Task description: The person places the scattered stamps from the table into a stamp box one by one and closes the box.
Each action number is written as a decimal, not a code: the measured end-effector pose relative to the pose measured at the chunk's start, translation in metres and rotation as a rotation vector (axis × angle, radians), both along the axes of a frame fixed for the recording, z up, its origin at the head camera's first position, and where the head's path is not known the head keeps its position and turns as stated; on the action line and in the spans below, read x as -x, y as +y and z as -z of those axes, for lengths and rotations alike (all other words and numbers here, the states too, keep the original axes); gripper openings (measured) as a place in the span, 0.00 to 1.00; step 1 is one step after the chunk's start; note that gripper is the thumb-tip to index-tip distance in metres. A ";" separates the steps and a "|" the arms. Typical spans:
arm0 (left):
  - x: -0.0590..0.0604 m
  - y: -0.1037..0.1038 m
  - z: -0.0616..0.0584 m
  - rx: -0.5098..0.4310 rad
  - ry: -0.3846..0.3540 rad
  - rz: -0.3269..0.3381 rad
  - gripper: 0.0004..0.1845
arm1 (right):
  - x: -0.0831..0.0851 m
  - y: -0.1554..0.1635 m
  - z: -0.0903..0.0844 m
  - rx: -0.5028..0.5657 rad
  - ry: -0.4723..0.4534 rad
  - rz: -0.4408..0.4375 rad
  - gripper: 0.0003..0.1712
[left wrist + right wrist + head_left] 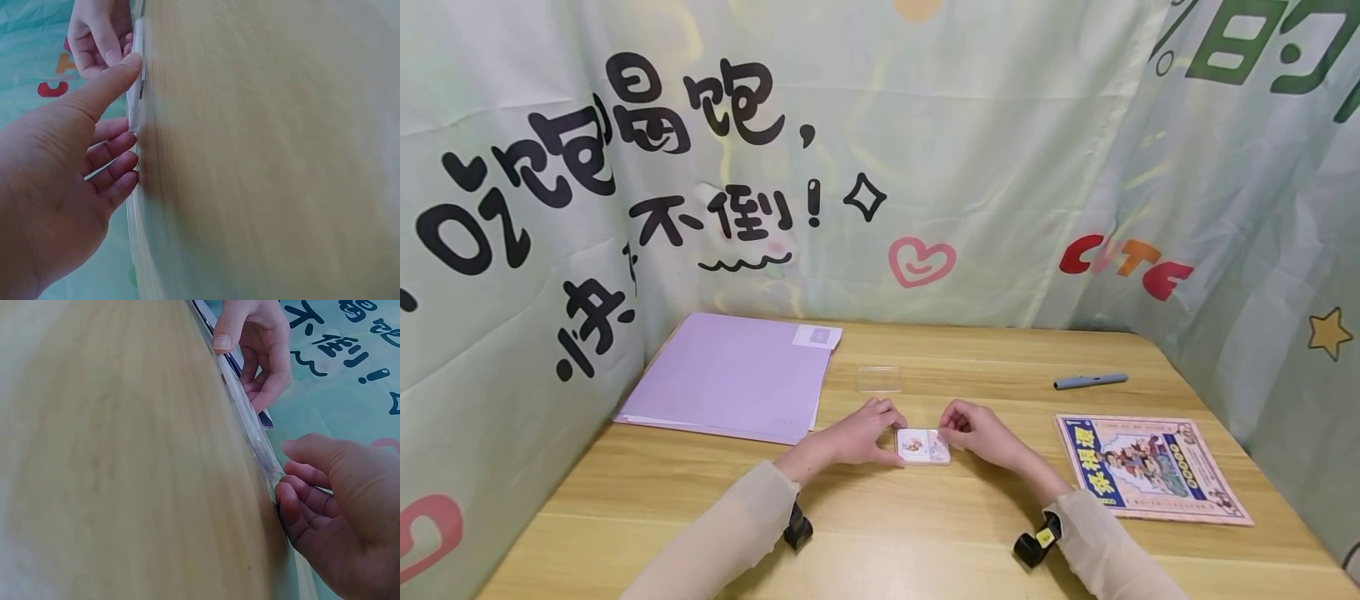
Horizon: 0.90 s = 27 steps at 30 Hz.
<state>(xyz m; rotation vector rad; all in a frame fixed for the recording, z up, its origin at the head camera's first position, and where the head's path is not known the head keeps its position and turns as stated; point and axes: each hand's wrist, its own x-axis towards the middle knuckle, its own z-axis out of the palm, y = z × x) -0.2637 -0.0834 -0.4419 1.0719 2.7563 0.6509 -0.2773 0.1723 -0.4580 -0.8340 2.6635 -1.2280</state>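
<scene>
Left hand (862, 433) grips card case (922, 447), likely light, stiff, slick, best held by edges; right hand (983, 432) curled, grip unclear

Pale green fabric walls (1000, 192) printed with black characters (727, 218) and pink hearts (917, 268) hang behind and beside a wooden table (917, 542).

On the table (925, 542), a card case (917, 447) is flanked by the left hand (859, 432) and right hand (981, 432). Behind it, a flat cover (879, 380) is placed; left, a folder (730, 379); right, a booklet (1153, 468), with a pen (1090, 382) located behind.
</scene>
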 end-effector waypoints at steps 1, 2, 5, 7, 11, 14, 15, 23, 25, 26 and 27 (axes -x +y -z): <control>0.000 0.000 0.000 0.000 -0.001 0.000 0.28 | 0.000 0.000 0.000 0.002 0.006 0.005 0.04; 0.001 0.000 0.000 0.000 -0.003 0.001 0.28 | 0.001 0.000 0.000 0.003 0.011 0.011 0.04; 0.002 -0.001 0.001 -0.007 -0.014 -0.001 0.28 | 0.001 0.000 -0.001 0.001 0.040 0.032 0.06; 0.004 -0.002 0.001 -0.016 -0.023 -0.008 0.29 | 0.002 -0.001 -0.002 -0.003 0.061 0.051 0.09; 0.007 -0.005 0.001 -0.047 -0.001 -0.052 0.29 | 0.005 -0.004 -0.005 -0.001 0.097 0.077 0.17; 0.011 -0.008 0.000 -0.057 0.052 -0.114 0.29 | 0.008 -0.007 -0.009 0.005 0.116 0.079 0.22; 0.012 -0.009 0.000 -0.064 0.072 -0.132 0.29 | 0.009 -0.008 -0.009 0.005 0.122 0.080 0.23; 0.027 -0.015 -0.002 -0.103 0.122 -0.293 0.33 | 0.025 -0.016 -0.013 -0.006 0.137 0.094 0.29; 0.030 -0.016 -0.003 -0.119 0.123 -0.316 0.34 | 0.030 -0.018 -0.013 -0.013 0.155 0.088 0.29; 0.032 -0.017 -0.003 -0.120 0.127 -0.325 0.34 | 0.032 -0.020 -0.014 -0.016 0.163 0.084 0.30; 0.034 -0.018 -0.002 -0.112 0.133 -0.335 0.34 | 0.034 -0.021 -0.014 -0.025 0.174 0.077 0.30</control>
